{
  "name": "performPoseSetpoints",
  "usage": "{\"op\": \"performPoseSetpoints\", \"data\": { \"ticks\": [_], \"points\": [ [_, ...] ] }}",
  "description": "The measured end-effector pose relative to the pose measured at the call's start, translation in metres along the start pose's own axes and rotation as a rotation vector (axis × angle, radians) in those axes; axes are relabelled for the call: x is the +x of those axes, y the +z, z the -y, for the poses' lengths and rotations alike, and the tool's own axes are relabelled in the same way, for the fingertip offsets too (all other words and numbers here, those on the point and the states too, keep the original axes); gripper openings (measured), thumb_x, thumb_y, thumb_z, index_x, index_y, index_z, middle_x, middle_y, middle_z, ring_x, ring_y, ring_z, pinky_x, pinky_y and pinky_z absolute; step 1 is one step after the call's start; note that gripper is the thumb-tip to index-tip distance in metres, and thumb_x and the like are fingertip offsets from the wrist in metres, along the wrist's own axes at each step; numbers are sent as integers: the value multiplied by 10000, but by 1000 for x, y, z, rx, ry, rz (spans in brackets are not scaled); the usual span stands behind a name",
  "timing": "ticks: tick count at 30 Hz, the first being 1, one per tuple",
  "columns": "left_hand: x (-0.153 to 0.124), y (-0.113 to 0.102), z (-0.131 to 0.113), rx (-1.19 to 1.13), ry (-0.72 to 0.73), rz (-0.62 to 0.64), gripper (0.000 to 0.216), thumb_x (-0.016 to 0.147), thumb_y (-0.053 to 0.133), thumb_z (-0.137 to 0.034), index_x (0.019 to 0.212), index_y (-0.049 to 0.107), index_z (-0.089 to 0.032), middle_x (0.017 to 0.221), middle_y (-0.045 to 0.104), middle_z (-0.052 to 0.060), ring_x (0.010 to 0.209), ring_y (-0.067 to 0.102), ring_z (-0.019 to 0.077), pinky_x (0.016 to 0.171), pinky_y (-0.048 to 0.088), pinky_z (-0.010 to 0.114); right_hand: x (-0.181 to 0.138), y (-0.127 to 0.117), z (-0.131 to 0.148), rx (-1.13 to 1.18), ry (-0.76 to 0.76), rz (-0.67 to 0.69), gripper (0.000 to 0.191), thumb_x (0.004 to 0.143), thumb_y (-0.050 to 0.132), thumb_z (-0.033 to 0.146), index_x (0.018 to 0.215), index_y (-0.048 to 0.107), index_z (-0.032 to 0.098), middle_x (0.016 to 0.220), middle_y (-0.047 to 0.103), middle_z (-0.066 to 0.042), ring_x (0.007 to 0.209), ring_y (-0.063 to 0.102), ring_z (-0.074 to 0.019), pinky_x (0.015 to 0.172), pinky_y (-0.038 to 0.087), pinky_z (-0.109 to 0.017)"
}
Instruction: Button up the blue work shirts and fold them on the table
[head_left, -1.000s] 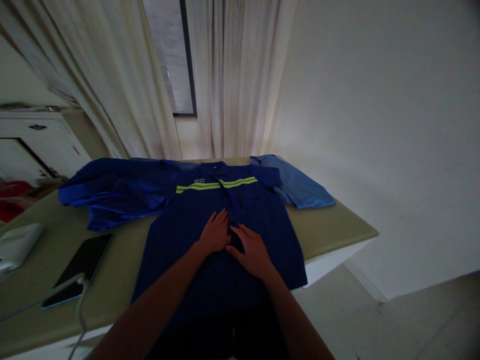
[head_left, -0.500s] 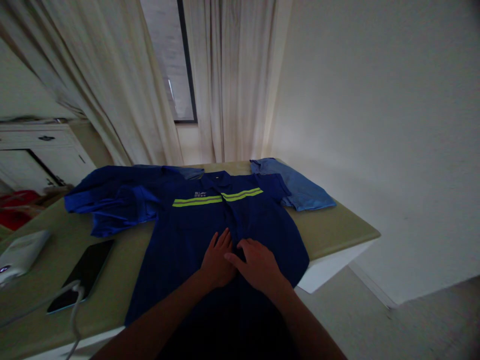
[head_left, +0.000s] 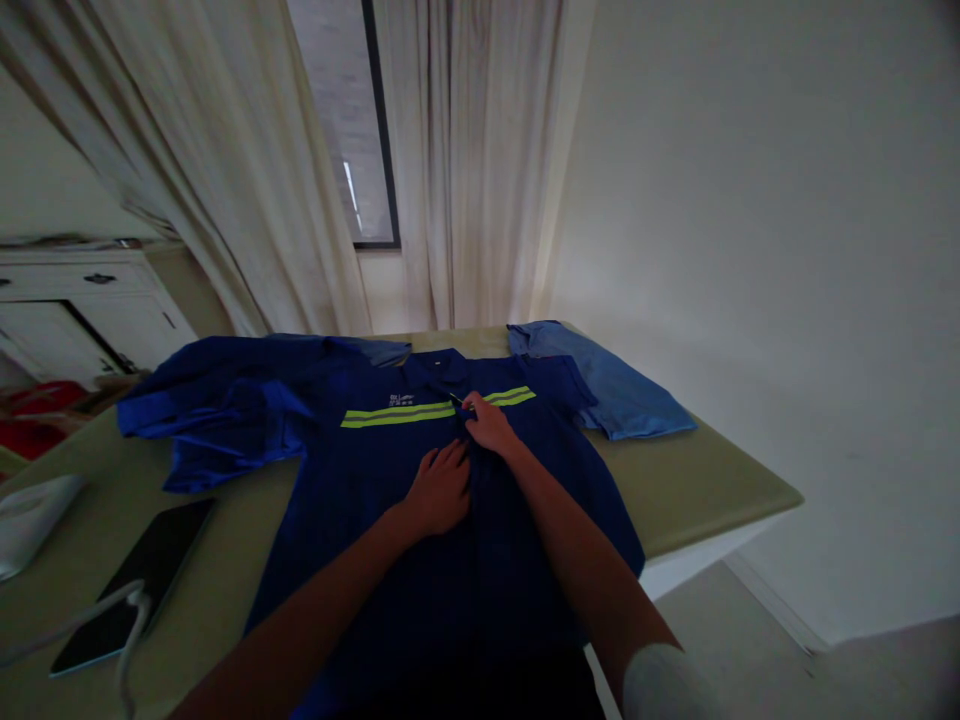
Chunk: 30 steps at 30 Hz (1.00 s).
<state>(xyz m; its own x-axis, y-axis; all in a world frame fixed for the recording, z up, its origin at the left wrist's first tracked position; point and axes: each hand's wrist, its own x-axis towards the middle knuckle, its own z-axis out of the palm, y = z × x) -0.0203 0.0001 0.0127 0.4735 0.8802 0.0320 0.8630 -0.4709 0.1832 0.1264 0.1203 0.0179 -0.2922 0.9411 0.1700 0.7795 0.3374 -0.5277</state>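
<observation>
A dark blue work shirt point(head_left: 375, 500) with two yellow-green reflective stripes lies flat, front up, on the olive table point(head_left: 712, 480). My left hand point(head_left: 439, 490) lies flat on the middle of the shirt, fingers stretched out beside the front placket. My right hand point(head_left: 487, 422) is farther up the chest, just below the stripes, its fingers pinched together on the placket edge.
A crumpled dark blue garment point(head_left: 217, 410) lies at the table's left, a lighter blue folded one point(head_left: 615, 390) at the back right. A dark tablet point(head_left: 135, 570) with a white cable and a white box point(head_left: 30, 510) sit at the left. Curtains and a wall stand behind.
My right hand has moved up from the shirt's middle to the chest near the stripes and closed on the placket. My left hand has stayed flat on the middle.
</observation>
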Motion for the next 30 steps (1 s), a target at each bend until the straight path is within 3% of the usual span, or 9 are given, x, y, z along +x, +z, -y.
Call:
{"op": "performPoseSetpoints", "data": {
  "ticks": [3,6,8,13,19,24,30],
  "points": [
    [25,-7,22,-32,-138,-51,555,981,476,-381,1513,463,-223,1594,458,153,1451,439,349,1133,413,550,6,5,-23,165,17,-92,299,831,603,111,1104,658,222,1043,729,-33,953,665,-207,870,484,-309],
    [53,-11,37,-97,-277,-117,579,960,547,-508,1432,533,-172,1443,572,187,1324,556,349,1069,473,471,10,12,-34,200,-1,-125,280,844,605,102,1078,703,219,1082,744,-44,1013,669,-210,922,486,-314],
    [65,-9,41,-145,-368,-168,523,995,490,-525,1342,600,-149,1351,614,188,1256,605,322,1043,488,424,10,16,-36,185,-19,-130,274,874,630,134,1116,722,223,1147,742,-62,1079,662,-223,962,481,-327],
    [68,0,44,-122,-477,-270,301,1021,459,-331,1201,684,-244,1285,622,116,1156,650,263,930,529,364,9,22,-26,116,-13,-143,177,961,649,296,1082,765,238,1148,744,-76,1079,665,-244,966,482,-354],
    [73,-5,48,-198,-601,-202,235,985,538,-379,1147,678,-282,1257,651,84,1085,680,285,877,539,401,6,30,-12,95,-20,-118,163,937,672,269,1069,764,242,1113,766,-56,1062,678,-240,950,496,-347],
    [68,0,44,-224,-522,-326,154,1001,516,-305,1096,633,-273,1233,655,55,1076,667,232,855,525,340,3,31,-12,85,-55,-93,176,942,661,227,1089,757,230,1163,757,-59,1122,664,-229,999,477,-341],
    [62,0,41,-226,-414,-395,129,1009,517,-289,1071,630,-275,1208,656,45,1019,661,218,830,516,319,1,29,-12,91,53,-176,179,956,677,317,1070,737,193,1110,751,-92,1046,679,-236,937,493,-344]
  ]
}}
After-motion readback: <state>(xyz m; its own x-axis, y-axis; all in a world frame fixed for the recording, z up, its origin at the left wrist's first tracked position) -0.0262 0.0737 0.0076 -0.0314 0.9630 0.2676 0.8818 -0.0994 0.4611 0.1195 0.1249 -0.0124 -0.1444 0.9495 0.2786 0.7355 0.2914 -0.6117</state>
